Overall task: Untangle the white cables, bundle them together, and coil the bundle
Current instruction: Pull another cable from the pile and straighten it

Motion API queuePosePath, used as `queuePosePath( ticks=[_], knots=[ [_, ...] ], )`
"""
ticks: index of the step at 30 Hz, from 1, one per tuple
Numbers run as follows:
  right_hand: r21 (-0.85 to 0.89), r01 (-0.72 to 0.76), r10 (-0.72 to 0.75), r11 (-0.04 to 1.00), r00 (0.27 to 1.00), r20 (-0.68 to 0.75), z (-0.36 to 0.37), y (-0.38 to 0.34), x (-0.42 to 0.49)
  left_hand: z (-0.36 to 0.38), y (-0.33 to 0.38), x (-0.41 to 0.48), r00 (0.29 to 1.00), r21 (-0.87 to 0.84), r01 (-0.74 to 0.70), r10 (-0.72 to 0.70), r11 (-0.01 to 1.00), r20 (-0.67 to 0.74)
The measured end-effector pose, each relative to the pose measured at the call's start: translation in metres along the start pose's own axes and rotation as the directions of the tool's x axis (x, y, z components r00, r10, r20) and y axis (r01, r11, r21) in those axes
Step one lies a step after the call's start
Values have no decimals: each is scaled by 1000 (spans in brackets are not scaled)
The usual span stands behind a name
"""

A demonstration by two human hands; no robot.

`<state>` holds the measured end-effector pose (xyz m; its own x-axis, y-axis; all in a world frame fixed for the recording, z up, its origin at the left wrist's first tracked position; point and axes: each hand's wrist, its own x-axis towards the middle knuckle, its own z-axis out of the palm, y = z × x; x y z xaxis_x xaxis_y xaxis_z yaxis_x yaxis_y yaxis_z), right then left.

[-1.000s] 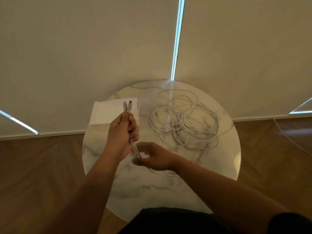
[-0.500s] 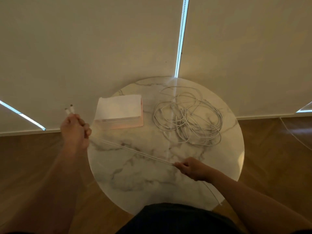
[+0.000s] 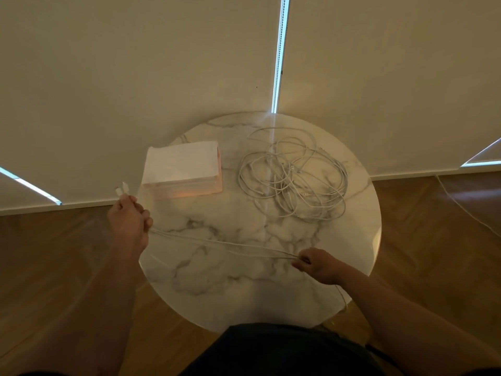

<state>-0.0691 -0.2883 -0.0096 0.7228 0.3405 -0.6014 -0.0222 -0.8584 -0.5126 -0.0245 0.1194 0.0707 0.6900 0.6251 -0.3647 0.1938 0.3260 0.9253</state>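
Above table (image 3: 244, 294), white cables (image 3: 217, 244) stretched between left hand (image 3: 130, 221), right hand (image 3: 317, 264), both gripping

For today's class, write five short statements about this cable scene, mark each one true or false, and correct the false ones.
1. The stretched cables run between the left hand and the right hand. True.
2. The right hand lies flat and empty. False: it pinches the stretched cables.
3. The tangled pile of white cables lies to the right of the white box. True.
4. The tangled pile lies on the floor. False: it lies on the marble table.
5. Two connector ends stick out above the left hand. True.
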Motion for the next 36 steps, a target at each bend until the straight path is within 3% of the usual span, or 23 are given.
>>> queuePosePath(
  ticks=[3, 8, 11, 15, 21, 24, 29, 36],
  knots=[
    [-30, 2, -3, 1000, 999, -34, 3, -6, 2, -2, -7, -2, 998, -31, 42, -40, 999, 43],
    [-285, -103, 133, 953, 987, 87, 7, 16, -12, -14, -6, 8, 997, -49, 77, -76, 996, 26],
    [-370, -141, 155, 918, 988, 7, 16, 1, -4, 3, -20, -9, 988, 29, 72, -76, 997, 138],
    [-190, -23, -18, 981, 978, -210, 21, -65, 15, 32, -33, -49, 939, 100, 5, -39, 995, 341],
    [157, 161, -174, 974, 982, 69, 34, -164, 30, 49, -24, -70, 875, 18, 51, -53, 999, 481],
    [193, 166, -178, 967, 983, 44, 43, -178, 36, 48, -19, -62, 865, -22, 94, -70, 995, 497],
    [65, 278, -273, 958, 959, -74, 45, -169, 40, 45, -19, -46, 827, -87, 167, -92, 982, 554],
    [270, 200, -211, 942, 977, 14, 44, -158, 40, 51, -19, -38, 830, -144, 247, -132, 958, 542]
  ],
)
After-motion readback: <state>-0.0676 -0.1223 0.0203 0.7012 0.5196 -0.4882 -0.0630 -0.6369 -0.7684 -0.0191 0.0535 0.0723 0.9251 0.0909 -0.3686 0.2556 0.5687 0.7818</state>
